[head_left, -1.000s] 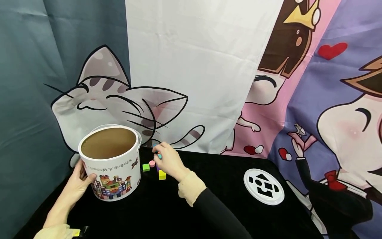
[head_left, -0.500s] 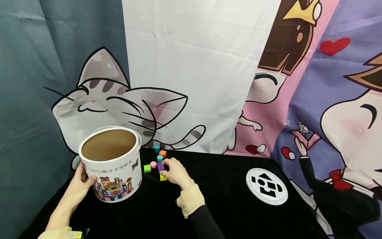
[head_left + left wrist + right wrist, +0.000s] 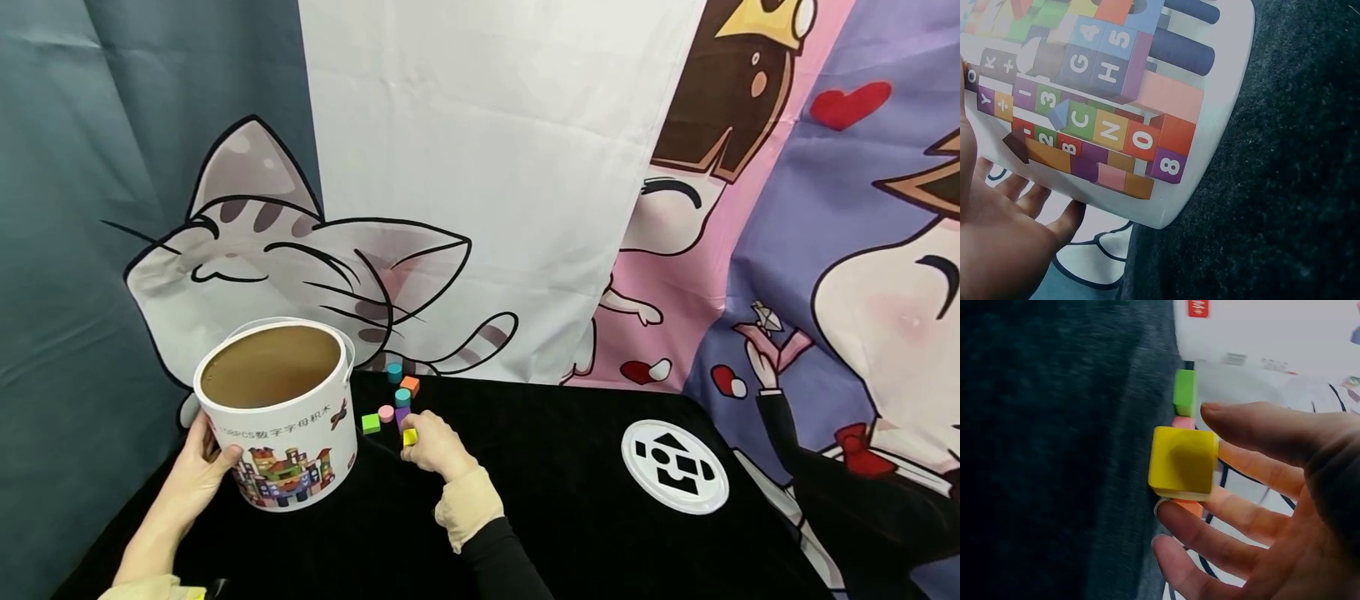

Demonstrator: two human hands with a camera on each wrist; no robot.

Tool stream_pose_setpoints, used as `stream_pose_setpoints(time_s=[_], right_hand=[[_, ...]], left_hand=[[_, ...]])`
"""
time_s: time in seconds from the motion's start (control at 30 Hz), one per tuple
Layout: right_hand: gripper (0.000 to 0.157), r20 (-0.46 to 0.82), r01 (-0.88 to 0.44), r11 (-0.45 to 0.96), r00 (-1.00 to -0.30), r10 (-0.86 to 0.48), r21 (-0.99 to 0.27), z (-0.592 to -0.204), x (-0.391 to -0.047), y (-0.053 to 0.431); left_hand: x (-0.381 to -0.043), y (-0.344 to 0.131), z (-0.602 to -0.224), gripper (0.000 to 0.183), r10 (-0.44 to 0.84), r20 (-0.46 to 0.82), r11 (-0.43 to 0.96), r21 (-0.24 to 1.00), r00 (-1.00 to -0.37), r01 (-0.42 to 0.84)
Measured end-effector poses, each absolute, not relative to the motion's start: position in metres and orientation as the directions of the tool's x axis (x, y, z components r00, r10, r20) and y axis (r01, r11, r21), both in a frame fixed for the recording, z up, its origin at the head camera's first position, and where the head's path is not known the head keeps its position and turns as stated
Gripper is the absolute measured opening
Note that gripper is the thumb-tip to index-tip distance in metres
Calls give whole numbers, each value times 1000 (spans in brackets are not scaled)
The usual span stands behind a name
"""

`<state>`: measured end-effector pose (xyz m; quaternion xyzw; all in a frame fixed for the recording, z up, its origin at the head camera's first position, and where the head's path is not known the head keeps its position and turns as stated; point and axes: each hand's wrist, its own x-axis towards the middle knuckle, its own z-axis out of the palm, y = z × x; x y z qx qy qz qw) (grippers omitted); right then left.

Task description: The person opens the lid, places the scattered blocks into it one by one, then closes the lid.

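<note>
Green (image 3: 370, 423), pink (image 3: 386, 412), purple, teal, orange wooden blocks beside white cardboard bucket (image 3: 288, 450). L hand (image 3: 197, 467) flat on bucket wall, fingers relaxed. R hand (image 3: 433, 446) fingers pinch yellow wooden cube (image 3: 1184, 461).

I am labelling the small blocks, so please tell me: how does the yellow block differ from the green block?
The yellow block is pinched by the right hand; the green block lies free, touched by nothing. The green block sits nearer the white bucket, the yellow block farther to the right. In the right wrist view the yellow block looks cube-like, the green block narrower. Both are small, plain-coloured blocks at the black cloth.
</note>
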<state>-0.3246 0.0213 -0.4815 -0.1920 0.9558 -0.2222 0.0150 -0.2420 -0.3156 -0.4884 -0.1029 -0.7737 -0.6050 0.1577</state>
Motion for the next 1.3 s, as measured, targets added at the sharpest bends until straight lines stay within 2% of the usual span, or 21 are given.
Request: stream_pose_setpoints(time_s=[0.23, 0.5, 0.67, 1.13, 1.3], right_hand=[[33, 104, -433, 815, -898, -428, -386, -487, -324, 18], [27, 102, -443, 797, -891, -442, -412, -488, -322, 25], [29, 118, -457, 777, -883, -454, -433, -483, -323, 29], [27, 240, -551, 712, -834, -498, -436, -446, -314, 45], [26, 238, -539, 689, -839, -489, -485, -433, -306, 49]], left_hand=[[-240, -314, -486, 78, -33, 387, 261, 893, -921, 366], [-237, -314, -488, 77, -29, 383, 254, 896, -923, 364], [-237, -315, -489, 77, -29, 388, 247, 896, -921, 370], [-240, -314, -489, 77, -36, 413, 253, 885, -910, 391], [-238, -314, -491, 77, -40, 406, 263, 886, -913, 382]])
